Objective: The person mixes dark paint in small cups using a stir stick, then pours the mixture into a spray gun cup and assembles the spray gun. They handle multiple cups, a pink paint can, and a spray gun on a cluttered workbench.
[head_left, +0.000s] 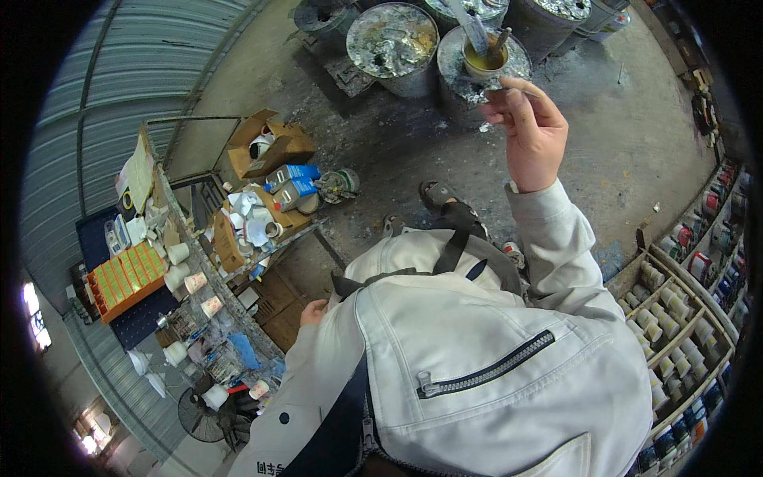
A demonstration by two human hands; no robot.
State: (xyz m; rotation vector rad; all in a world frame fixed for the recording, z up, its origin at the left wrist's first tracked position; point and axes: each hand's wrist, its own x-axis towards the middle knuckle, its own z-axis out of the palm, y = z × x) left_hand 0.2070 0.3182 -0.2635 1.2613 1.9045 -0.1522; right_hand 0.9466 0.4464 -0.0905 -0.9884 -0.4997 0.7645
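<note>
Mustard-yellow liquid fills a small cup (485, 60) standing on the paint-spattered lid of a drum (477, 71), and this cup serves as the landmark. A stirring stick (500, 41) stands in it, its long axis tilted, the lower end in the liquid and the upper end leaning up and to the right of the cup. A pale translucent rod (470, 28) slants from the cup up toward the top left. The right hand (531, 135) is raised just below and right of the cup, fingers curled with thumb and forefinger pinched together near the drum's edge; whether they hold anything is too small to tell. The left hand (312, 312) lies far below and left of the cup, mostly hidden by the pale jacket sleeve, its grip unreadable. More spattered drums (391, 44) stand left of the cup on a stained concrete floor (628, 135). Well down-left, a cluttered bench (199, 278) carries cardboard boxes (266, 147) and paper cups; down-right, shelves (675, 318) hold rows of tins.
</note>
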